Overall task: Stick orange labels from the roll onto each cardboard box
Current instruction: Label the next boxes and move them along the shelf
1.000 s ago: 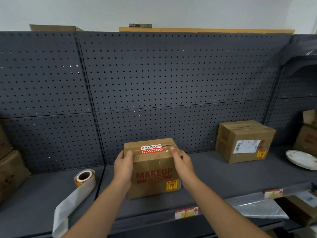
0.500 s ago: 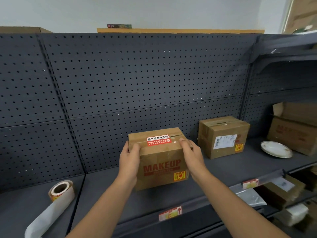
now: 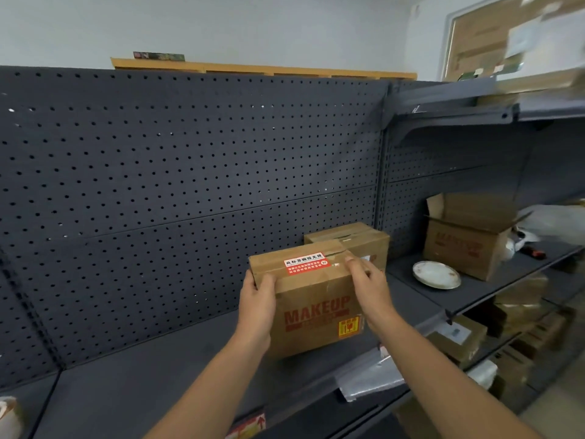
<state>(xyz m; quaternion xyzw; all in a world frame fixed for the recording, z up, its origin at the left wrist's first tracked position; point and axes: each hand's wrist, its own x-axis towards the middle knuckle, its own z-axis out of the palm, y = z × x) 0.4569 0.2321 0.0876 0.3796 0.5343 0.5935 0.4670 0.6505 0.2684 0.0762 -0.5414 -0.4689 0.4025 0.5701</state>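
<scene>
down at the far left edge, a bit of the label roll peeks in on the dark shelf; only a small pale part of it shows, well apart from the hands; behind the shelf stands a dark back wall full of little holes; next comes the left hand, with its fingers curled round the left top edge of the makeup box; the left arm reaches up to it from the bottom of the view; the makeup box is a brown cardboard box with the red word "makeup" on its front and a small yellow sticker low on the right; whether its bottom touches the shelf, i cannot tell; on its top sits an orange and white label, stuck flat; the right hand holds the right top edge of the box, with its fingers bent over the corner; so both hands grip the same box, one on each side; just behind it, near the back wall, stands a second box, closed, partly hidden by the first; further right, a white plate lies flat on the next shelf; beside the plate stands an open box with its flaps up; boxes on the lower shelves at the right are blurred.
</scene>
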